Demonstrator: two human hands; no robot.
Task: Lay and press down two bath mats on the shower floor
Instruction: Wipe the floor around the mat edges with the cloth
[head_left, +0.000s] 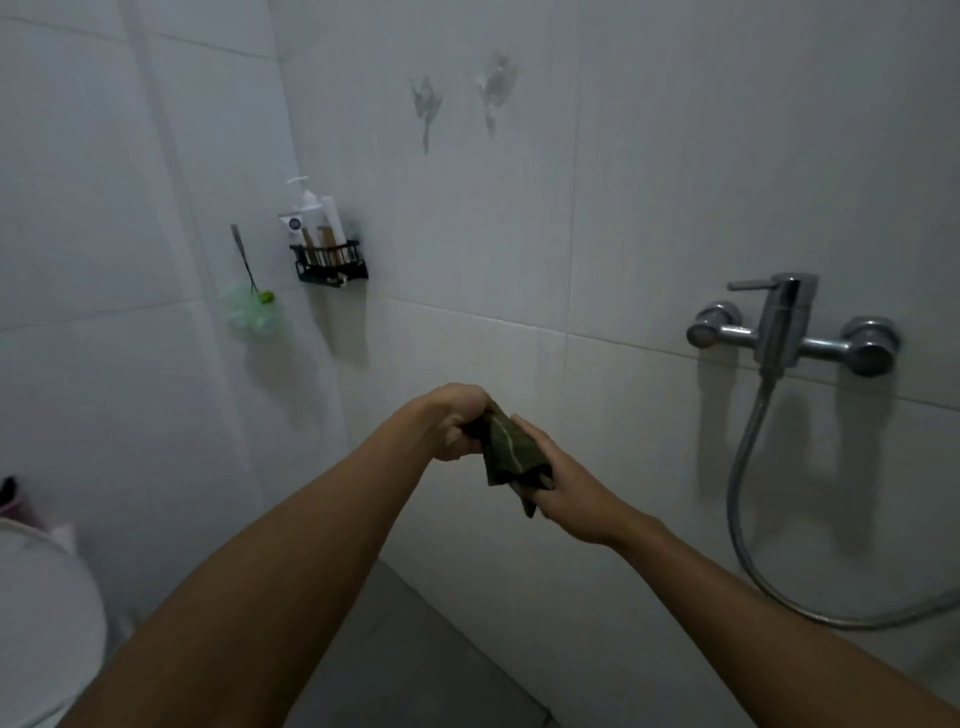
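Note:
A small dark green folded cloth (506, 451), possibly a bath mat, hangs in the air in front of the white tiled wall. My left hand (457, 422) grips its upper left edge in a fist. My right hand (558, 483) pinches its lower right edge, fingers curled round the fabric. Both arms stretch forward at chest height. A strip of grey shower floor (415, 649) shows below between my forearms. No other mat is in view.
A chrome mixer tap (789, 327) with a hose (748, 519) is on the wall at right. A black wire caddy (330, 262) with bottles and a green bath sponge (254, 312) hang at left. A white toilet (41, 623) sits at the lower left.

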